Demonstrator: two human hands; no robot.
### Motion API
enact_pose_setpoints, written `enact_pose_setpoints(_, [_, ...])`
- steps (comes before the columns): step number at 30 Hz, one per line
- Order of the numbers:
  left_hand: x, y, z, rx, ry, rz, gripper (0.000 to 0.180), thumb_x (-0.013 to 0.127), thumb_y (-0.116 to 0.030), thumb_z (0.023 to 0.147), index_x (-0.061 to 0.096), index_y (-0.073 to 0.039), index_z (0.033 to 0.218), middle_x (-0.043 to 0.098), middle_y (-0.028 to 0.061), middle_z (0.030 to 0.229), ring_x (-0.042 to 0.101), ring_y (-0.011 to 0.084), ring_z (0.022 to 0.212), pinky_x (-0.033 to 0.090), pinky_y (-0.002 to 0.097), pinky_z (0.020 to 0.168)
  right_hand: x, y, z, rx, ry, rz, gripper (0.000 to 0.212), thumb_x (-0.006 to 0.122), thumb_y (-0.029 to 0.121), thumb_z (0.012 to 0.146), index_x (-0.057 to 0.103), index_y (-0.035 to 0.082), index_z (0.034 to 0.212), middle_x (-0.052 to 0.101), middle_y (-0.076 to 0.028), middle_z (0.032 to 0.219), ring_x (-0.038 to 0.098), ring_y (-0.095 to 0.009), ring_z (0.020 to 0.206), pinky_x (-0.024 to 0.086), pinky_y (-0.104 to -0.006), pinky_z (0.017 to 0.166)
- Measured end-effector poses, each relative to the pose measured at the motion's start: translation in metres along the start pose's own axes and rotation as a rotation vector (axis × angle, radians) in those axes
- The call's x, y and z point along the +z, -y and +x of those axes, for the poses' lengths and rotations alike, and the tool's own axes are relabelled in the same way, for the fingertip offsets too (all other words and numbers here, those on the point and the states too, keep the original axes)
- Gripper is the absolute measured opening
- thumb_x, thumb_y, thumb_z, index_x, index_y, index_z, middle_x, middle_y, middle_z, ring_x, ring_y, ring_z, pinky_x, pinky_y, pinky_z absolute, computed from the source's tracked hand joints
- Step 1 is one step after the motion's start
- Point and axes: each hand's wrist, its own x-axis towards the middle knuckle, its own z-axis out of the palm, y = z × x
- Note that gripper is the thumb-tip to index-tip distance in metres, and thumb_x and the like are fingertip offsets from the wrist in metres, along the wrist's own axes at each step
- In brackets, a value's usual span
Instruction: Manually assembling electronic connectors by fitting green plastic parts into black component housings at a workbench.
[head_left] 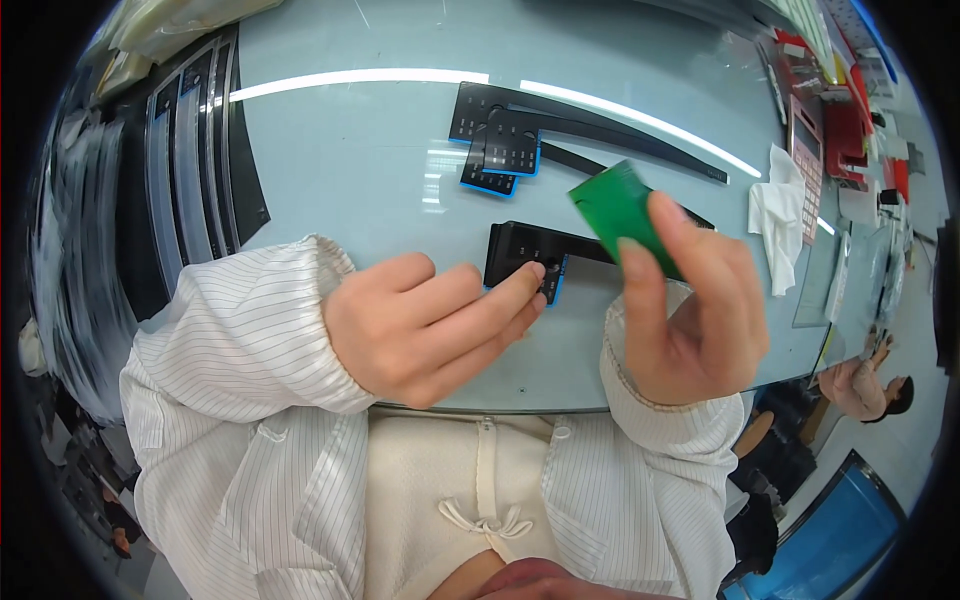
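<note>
My right hand (700, 325) pinches a thin green rectangular card (622, 212) between thumb and fingers, raised above the table. Below and to the left of the card lies a black L-shaped panel (515, 250) with small pale markings and a blue edge. My left hand (425, 325) reaches over from the left, its fingers stretched out and the fingertips on or just above the panel's near part. Its thumb is hidden. Farther back, several similar black panels (512, 145) with blue edges overlap one another, their long arms running to the right.
The pale glass-like tabletop (340, 170) carries long dark strips (195, 160) at left, beside a stack of clear plastic sheets (85, 260). At right are a crumpled white cloth (782, 215) and a pink calculator (803, 160). Another person (858, 388) is at far right.
</note>
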Motion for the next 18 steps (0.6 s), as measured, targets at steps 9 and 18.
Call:
enact_pose_setpoints(9, [0.006,0.001,0.000,-0.070,-0.052,-0.068,0.015,0.077,-0.006,0.073,0.076,0.003,0.086,0.071,0.0115,0.101,0.049,0.0106,0.060,0.029,0.0249,0.043,0.010,0.003,-0.001,-0.043,0.250,0.035,0.037,0.076,-0.014,0.077,0.071,-0.006,0.113,0.071,-0.014,0.087,0.066,-0.018,0.066,0.051,-0.0250,0.056])
enact_pose_setpoints(18, [0.009,0.000,-0.001,-0.098,-0.067,-0.114,0.013,0.075,-0.003,0.071,0.076,0.001,0.084,0.064,0.0046,0.087,0.045,0.0108,0.057,0.029,0.0253,0.043,0.007,0.009,-0.003,-0.046,0.284,-0.016,0.039,0.075,-0.016,0.075,0.072,-0.004,0.113,0.069,-0.012,0.083,0.060,-0.016,0.060,0.045,-0.0243,0.051])
